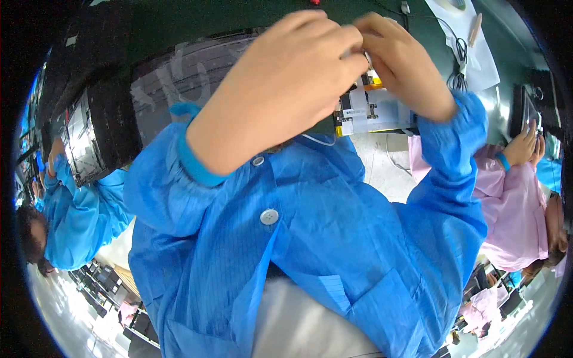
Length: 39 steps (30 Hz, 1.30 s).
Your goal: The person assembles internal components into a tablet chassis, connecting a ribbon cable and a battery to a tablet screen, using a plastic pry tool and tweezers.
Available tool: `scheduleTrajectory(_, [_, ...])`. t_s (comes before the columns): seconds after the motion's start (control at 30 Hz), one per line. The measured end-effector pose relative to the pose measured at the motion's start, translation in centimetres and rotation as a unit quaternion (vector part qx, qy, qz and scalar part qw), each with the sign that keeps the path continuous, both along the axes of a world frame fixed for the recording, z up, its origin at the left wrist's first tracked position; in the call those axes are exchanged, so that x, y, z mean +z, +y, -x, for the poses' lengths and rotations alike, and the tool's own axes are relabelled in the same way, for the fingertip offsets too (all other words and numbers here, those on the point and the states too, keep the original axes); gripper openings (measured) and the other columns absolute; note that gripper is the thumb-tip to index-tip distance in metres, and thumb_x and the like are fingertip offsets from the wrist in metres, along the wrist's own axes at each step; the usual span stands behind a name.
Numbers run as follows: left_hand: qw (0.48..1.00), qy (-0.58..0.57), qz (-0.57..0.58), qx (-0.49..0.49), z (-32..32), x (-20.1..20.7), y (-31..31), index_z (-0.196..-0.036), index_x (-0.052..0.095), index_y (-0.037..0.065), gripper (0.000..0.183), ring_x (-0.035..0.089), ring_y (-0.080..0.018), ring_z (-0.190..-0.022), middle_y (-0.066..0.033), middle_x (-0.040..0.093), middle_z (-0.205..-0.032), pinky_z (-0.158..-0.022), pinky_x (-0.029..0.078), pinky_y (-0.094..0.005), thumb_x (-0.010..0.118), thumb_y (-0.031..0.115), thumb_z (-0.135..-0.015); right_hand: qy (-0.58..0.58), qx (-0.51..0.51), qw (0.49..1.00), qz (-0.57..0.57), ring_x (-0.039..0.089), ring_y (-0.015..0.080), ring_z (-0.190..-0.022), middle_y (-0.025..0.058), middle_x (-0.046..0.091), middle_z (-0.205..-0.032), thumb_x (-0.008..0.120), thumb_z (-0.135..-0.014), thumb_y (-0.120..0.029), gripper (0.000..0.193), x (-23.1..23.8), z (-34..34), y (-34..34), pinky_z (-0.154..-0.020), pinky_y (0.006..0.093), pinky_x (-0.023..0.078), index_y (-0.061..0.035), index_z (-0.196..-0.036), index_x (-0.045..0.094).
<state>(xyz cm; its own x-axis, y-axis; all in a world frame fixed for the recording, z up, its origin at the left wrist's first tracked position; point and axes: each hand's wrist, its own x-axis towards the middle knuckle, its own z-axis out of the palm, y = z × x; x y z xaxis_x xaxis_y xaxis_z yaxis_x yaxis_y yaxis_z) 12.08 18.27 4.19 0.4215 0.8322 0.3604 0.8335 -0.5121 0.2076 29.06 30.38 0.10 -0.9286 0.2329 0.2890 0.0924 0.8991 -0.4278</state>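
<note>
Between twelve and two o'clock from the middle of your view, your hands meet above the table [516, 48]. Your left hand [313, 59] reaches in at twelve, its fingers [349, 40] bent and drawn together against those of your right hand [406, 65], nearer one. Both sets of fingertips are curled and partly hidden, so I cannot tell whether they pinch anything. The opened electronic assembly [391, 119], pale with yellow strips, lies just beneath them toward two o'clock, partly covered by your hands. Farther out at two, a bundled black cable [459, 65] lies against a white sheet [486, 62]. A dark glossy panel [230, 53] lies toward eleven, beside your left forearm.
</note>
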Motion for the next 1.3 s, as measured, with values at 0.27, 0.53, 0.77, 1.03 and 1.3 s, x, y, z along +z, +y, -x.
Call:
scheduleTrajectory(0.27, [0.991, 0.068, -0.071, -0.094, -1.0, -3.6, 2.2, -0.072, 0.061, 0.009, 0.003, 0.059, -0.0166, -0.088, -0.0024, 0.060, -0.079, -0.093, 0.043, -0.0316, 0.060, 0.010, -0.070, 0.023, -0.110, 0.993, 0.047, 0.056, 0.0292, -0.094, 0.0093, 0.058, -0.104, 0.061, -0.065, 0.003, 0.033, -2.0, -4.5, -5.8, -0.081, 0.0376, 0.047, -0.0071, -0.096, 0.064])
scheduleTrajectory(0.53, [0.962, 0.156, -0.150, -0.167, -0.8, -4.2, 2.8, -0.069, 0.056, 0.010, 0.007, 0.058, -0.0153, -0.089, 0.0001, 0.058, -0.083, -0.097, 0.043, -0.0367, 0.062, 0.011, -0.066, 0.072, -0.129, 0.989, -0.013, 0.055, 0.0275, -0.095, 0.0073, 0.058, -0.107, 0.062, -0.063, -0.001, 0.035, -3.5, -4.8, -6.4, -0.082, 0.0372, 0.045, -0.0102, -0.097, 0.065])
scheduleTrajectory(0.77, [0.978, 0.106, -0.098, -0.153, -0.2, -4.6, 2.6, -0.072, 0.059, 0.009, 0.009, 0.058, -0.0155, -0.093, 0.0001, 0.060, -0.087, -0.099, 0.042, -0.0382, 0.062, 0.013, -0.065, 0.089, -0.125, 0.988, -0.014, 0.054, 0.0267, -0.091, 0.0071, 0.058, -0.106, 0.062, -0.063, 0.000, 0.036, -3.8, -4.6, -6.6, -0.080, 0.0366, 0.045, -0.0101, -0.097, 0.065])
scheduleTrajectory(1.03, [0.955, 0.154, -0.174, -0.184, 0.0, -4.3, 2.7, -0.074, 0.065, 0.010, 0.010, 0.056, -0.0146, -0.103, 0.0018, 0.062, -0.095, -0.103, 0.040, -0.0395, 0.063, 0.013, -0.066, 0.092, -0.167, 0.980, -0.046, 0.055, 0.0253, -0.087, 0.0074, 0.059, -0.105, 0.064, -0.063, -0.003, 0.034, -4.2, -3.8, -7.6, -0.077, 0.0355, 0.046, -0.0103, -0.097, 0.066])
scheduleTrajectory(1.3, [0.957, 0.149, -0.184, -0.166, 0.7, -4.4, 3.3, -0.079, 0.069, 0.012, 0.011, 0.056, -0.0131, -0.098, 0.0036, 0.062, -0.088, -0.106, 0.035, -0.0357, 0.065, 0.015, -0.070, 0.100, -0.186, 0.975, -0.067, 0.056, 0.0250, -0.086, 0.0075, 0.060, -0.102, 0.064, -0.064, -0.005, 0.031, -4.1, -3.2, -7.8, -0.075, 0.0350, 0.047, -0.0095, -0.095, 0.066])
